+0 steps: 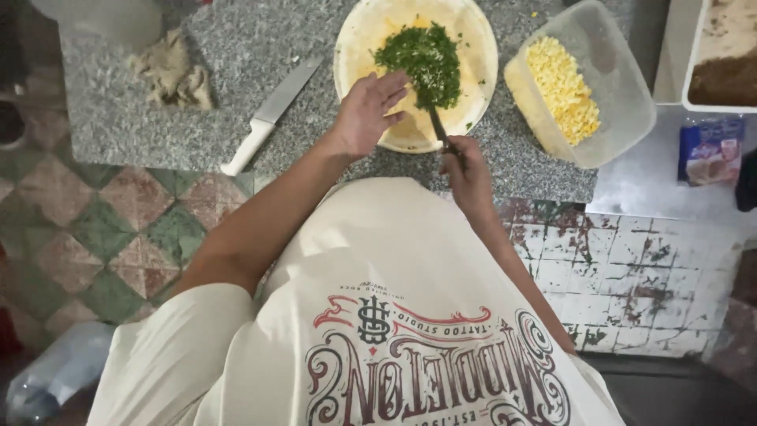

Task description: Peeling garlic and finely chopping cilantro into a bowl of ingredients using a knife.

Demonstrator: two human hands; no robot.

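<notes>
**Hands at the bowl of herbs**

My right hand (467,167) is clenched around a dark utensil (438,126), whose handle runs up from the fist into the bowl (352,41); I cannot tell what kind of tip it has, since it is buried under the chopped herbs (421,58). My left hand (369,110) sits just beside it, fingers loosely spread and released, resting over the bowl's near rim and touching it. The herbs lie heaped just beyond both hands, on a pale yellow mix.

Right of my right hand, near the bowl, a clear tub (623,95) of corn kernels (561,88) stands tilted on the counter (236,47). Left of my left hand lies a white-handled knife (270,115), apart from the bowl, blade pointing towards it. Further left sits a crumpled rag (172,72). Far right, past the tub, a small packet (710,150) rests on a metal surface. Nothing stands between my hands and the bowl.
</notes>
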